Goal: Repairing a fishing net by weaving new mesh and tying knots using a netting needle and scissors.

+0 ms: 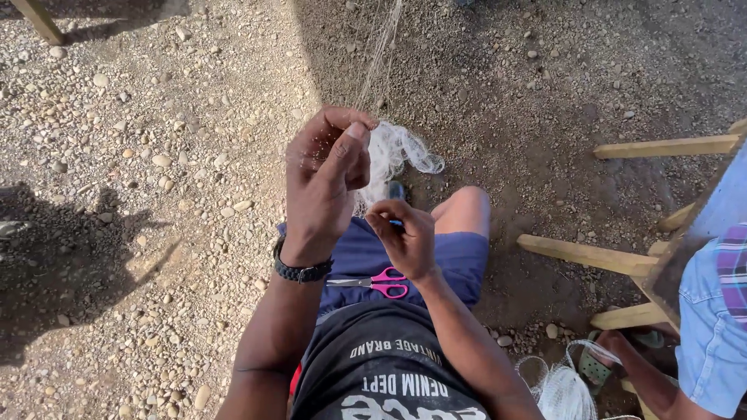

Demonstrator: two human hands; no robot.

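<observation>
Item: fine white fishing net point(397, 152), bunched just beyond the person's knee, with strands running taut up and away toward the top of the view.

Progress: work on the mesh appears to be mid-course; how much is done or left cannot be told from this view.

Left hand point(323, 183): raised, fingers curled, thumb pressed to forefinger, pinching net strands at the fingertips. A black wristband point(302, 271) sits on the wrist.

Right hand point(405, 237): lower, fingers closed together on something small and dark; whether it is thread or a tool cannot be told.

Pink-handled scissors point(377, 282): lying on the lap, on blue shorts point(451, 260), untouched.

Surroundings: gravel ground point(117, 155); wooden frame point(622, 264); another person's blue sleeve point(712, 327).
</observation>
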